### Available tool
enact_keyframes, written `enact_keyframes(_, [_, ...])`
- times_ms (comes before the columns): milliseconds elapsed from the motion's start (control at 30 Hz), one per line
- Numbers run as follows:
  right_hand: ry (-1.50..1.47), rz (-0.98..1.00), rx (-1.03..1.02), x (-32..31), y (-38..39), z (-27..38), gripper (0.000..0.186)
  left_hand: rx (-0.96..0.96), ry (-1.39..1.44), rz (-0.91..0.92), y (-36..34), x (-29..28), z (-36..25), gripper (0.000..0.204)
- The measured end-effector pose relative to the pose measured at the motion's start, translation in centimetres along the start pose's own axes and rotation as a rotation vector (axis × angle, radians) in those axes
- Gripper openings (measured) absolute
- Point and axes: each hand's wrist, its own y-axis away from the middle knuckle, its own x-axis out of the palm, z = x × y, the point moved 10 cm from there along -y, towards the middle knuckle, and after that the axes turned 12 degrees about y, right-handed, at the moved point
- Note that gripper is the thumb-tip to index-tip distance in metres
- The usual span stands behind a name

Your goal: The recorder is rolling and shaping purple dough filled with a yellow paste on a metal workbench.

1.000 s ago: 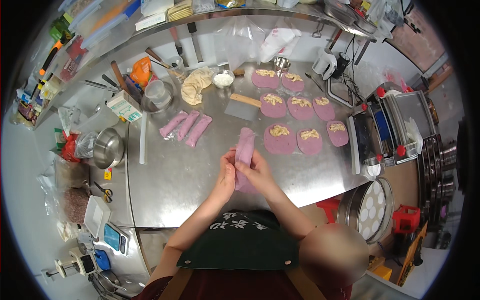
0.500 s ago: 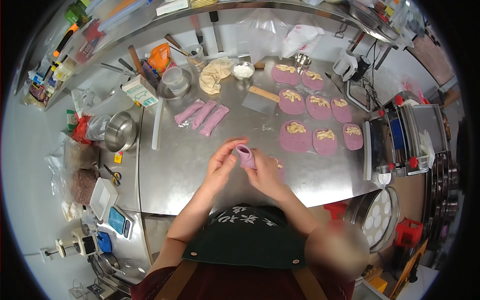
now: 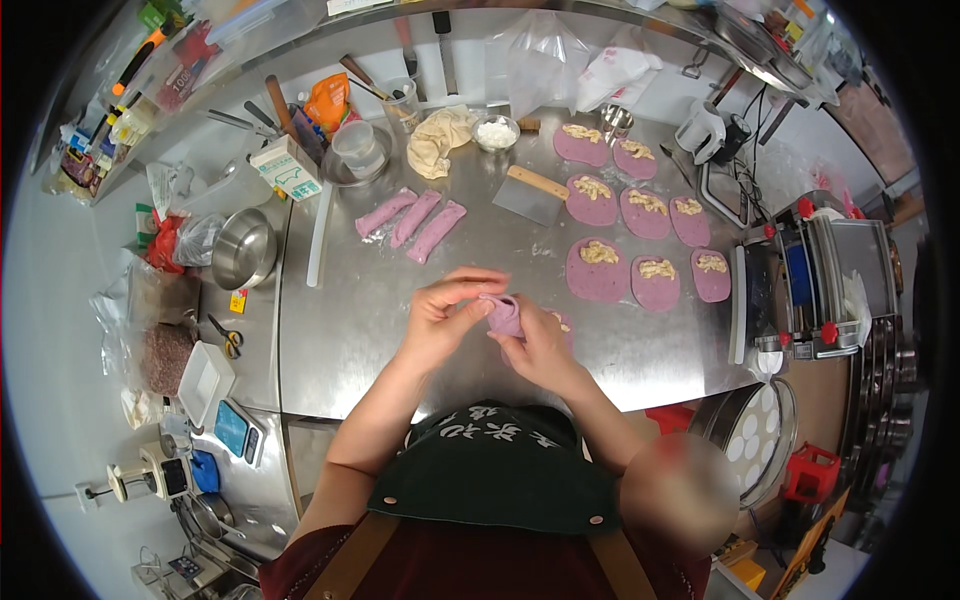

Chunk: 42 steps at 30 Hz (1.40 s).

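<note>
A purple dough roll (image 3: 505,318) is held upright over the near middle of the steel table. My right hand (image 3: 543,348) wraps round its lower side. At the roll's upper rim my left hand (image 3: 447,310) pinches the edge between thumb and fingers, and a small dark opening still shows there. Partly hidden behind my right hand lies a flat purple dough piece (image 3: 563,330) with a little pale filling. Three closed purple dough rolls (image 3: 412,220) rest side by side farther left. On the right, several flat purple dough pieces (image 3: 596,270) carry pale shredded filling.
A dough scraper (image 3: 532,196) with a wooden handle lies beyond my hands. Behind it stand a bowl of white powder (image 3: 495,134) and a beige dough lump or cloth (image 3: 438,142). A roller machine (image 3: 815,270) borders the right; a steel bowl (image 3: 243,250) stands left.
My left fingers have moved in over the roll's rim, and its wide round opening has become smaller and folded. My right hand keeps hold of the roll.
</note>
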Motion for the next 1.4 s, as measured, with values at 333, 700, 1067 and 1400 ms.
enact_keyframes(333, [0.024,0.073,-0.057,-0.1,-0.1,1.3,0.039,-0.053,-0.135,0.287,-1.3,1.8,-1.2,0.017])
enact_keyframes(700, [-0.046,0.069,-0.026,0.8,0.8,0.1,0.041,-0.292,0.346,0.119,-0.8,2.6,-0.4,0.021])
enact_keyframes(1067, [-0.077,0.102,-0.036,1.3,1.4,0.4,0.030,-0.226,-0.175,0.302,-0.3,2.2,1.2,0.016])
enact_keyframes(1400, [-0.438,0.218,0.163,3.8,3.5,-2.7,0.034,-0.402,0.026,0.347,0.8,3.7,2.8,0.049])
